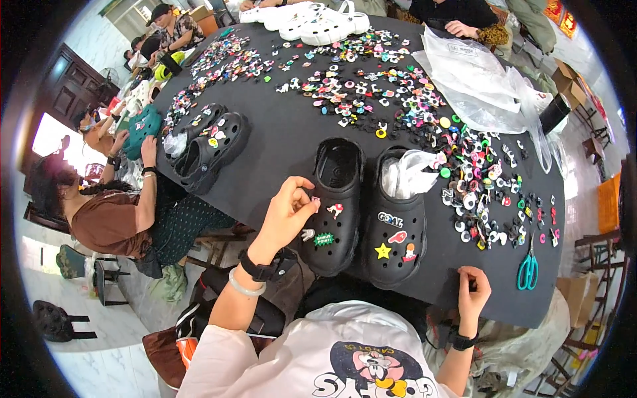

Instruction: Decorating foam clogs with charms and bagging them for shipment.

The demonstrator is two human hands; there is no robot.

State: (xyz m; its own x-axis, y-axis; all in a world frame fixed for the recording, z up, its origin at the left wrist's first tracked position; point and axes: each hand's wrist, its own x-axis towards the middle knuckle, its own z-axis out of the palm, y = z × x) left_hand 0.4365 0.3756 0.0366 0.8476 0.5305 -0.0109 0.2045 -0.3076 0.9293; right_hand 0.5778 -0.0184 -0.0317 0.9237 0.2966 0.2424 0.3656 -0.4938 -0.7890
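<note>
Two black clogs stand side by side near the table's front edge. My left hand [290, 207] pinches a small pink charm against the upper side of the left clog [334, 205], which carries several charms. The right clog [396, 219] has white plastic stuffed inside and bears a star and other charms. My right hand [472, 286] rests at the table's front edge, fingers curled; whether it holds anything I cannot tell.
Loose coloured charms [464, 166] cover much of the black table [279, 139]. Teal scissors [528, 268] lie at the right front. Clear plastic bags [478, 79] lie at back right, white clogs [318, 23] at the back, another black pair [206, 149] at left. Other people sit around.
</note>
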